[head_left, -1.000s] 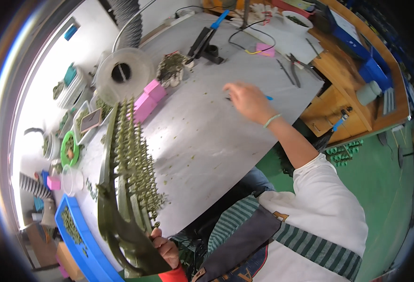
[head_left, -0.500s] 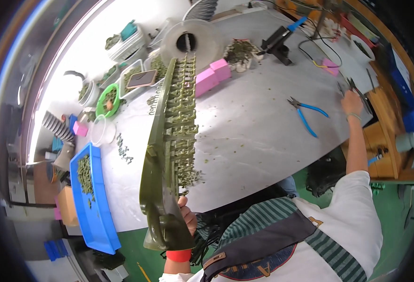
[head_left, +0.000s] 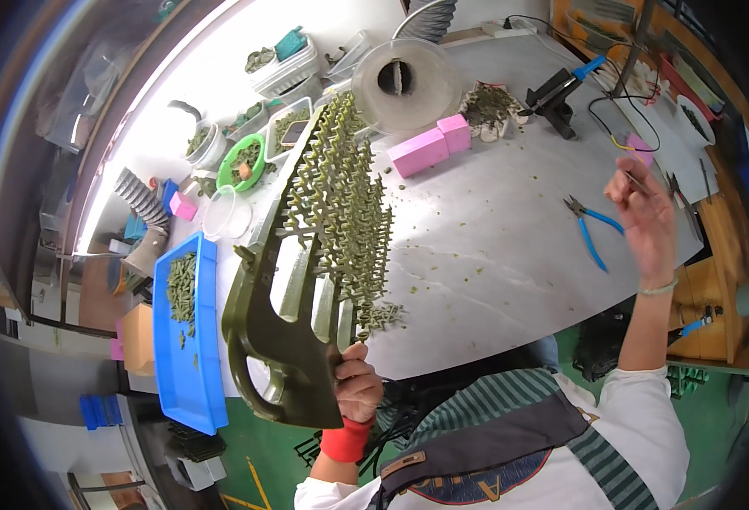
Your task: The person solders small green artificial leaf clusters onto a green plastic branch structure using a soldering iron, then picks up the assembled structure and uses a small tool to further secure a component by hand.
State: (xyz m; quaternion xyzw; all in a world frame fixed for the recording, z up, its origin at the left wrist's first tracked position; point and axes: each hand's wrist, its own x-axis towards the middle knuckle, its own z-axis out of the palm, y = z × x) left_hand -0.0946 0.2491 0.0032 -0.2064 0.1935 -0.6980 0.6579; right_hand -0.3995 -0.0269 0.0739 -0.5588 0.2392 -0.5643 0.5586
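Note:
My left hand (head_left: 356, 384), with a red band at the wrist, grips a large olive-green moulded piece (head_left: 264, 357) bearing long rows of small branching green parts (head_left: 336, 204); it is held up over the table. My right hand (head_left: 644, 223) is raised at the right with fingers closed on a thin metal tool (head_left: 634, 180), too small to identify exactly. Just left of that hand lie blue-handled cutting pliers (head_left: 592, 238). More tools (head_left: 684, 195) lie at the table's right edge, partly behind the hand. Small green bits (head_left: 383, 319) lie beside and under the moulded piece.
Around the grey table (head_left: 510, 306) are a blue tray (head_left: 213, 340) of green pieces, a green bowl (head_left: 256, 153), tubs (head_left: 282, 76), a clear extraction hood (head_left: 425, 89), pink blocks (head_left: 417, 155), a black holder (head_left: 548, 106) with a blue-handled tool, and a wooden shelf unit (head_left: 706, 280).
My right hand reached to the tools at the right edge and has now lifted with a thin tool. The blue pliers came into view. The view turned, showing the green piece's rows more broadly.

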